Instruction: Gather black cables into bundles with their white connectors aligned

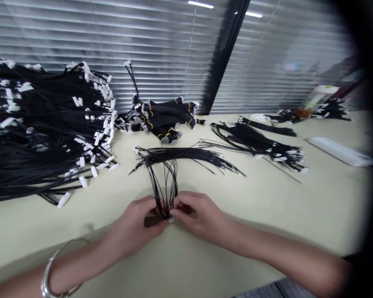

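Observation:
Between my hands is a wire harness, its black wires point(167, 182) running up from a small pale connector point(171, 219). My left hand point(142, 219) pinches the harness from the left, thumb against the connector. From the right, my right hand point(195, 211) closes thumb and forefinger at the wires' lower end, by the connector. Just beyond, a loose bundle of black wires point(186, 153) lies across the table, and the harness wires reach up to its edge. Whether a single wire sits in my right fingertips is too small to see.
A large heap of black cables with white connectors point(49, 99) covers the left side. Behind the middle lie bundles with yellow bands point(164, 116). More black wires point(261, 142) and a white strip-like object point(342, 151) are at right. Window blinds point(161, 45) stand behind the table point(317, 207).

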Available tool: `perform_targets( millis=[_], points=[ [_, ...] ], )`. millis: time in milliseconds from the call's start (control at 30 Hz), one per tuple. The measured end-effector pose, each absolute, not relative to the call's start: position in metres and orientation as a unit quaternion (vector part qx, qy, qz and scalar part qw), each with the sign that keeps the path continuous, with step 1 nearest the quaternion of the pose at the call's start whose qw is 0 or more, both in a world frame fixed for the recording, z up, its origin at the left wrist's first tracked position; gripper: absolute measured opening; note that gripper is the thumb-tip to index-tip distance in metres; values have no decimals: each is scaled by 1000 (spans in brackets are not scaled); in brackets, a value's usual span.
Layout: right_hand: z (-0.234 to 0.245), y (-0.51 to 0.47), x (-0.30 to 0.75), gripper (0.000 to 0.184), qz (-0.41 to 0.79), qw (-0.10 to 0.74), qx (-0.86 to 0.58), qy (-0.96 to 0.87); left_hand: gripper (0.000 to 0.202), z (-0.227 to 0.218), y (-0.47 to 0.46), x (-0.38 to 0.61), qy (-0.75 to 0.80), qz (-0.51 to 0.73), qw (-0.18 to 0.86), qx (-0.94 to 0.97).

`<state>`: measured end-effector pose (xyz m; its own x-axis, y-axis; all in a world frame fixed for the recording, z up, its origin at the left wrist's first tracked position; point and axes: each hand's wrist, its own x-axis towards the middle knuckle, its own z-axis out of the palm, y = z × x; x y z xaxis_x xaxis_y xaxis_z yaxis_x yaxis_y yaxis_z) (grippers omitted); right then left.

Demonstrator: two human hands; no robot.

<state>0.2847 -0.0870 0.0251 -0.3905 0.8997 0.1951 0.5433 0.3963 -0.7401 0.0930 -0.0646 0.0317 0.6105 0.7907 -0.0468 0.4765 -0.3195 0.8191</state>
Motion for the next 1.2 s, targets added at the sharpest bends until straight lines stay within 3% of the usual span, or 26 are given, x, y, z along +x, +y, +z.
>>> perform_targets(
  millis=[400,500,600,700,833,1200],
  points=[
    [31,-72,301,12,394,282,-458,-746,7,38,-68,97,422,190,429,776],
    [43,-49,336,21,240,282,-565,-738,10,38,-67,98,425,190,462,755],
    [51,-29,383,26,27,135,-685,-715,11,37,-66,97,425,180,466,755],
    [49,-17,419,25,35,68,-695,-714,10,34,-66,95,426,182,458,759],
    [41,-11,431,15,72,47,-674,-733,10,29,-66,94,425,185,453,761],
    [42,-11,424,12,15,95,-677,-729,11,26,-65,93,416,188,467,757]
  ],
)
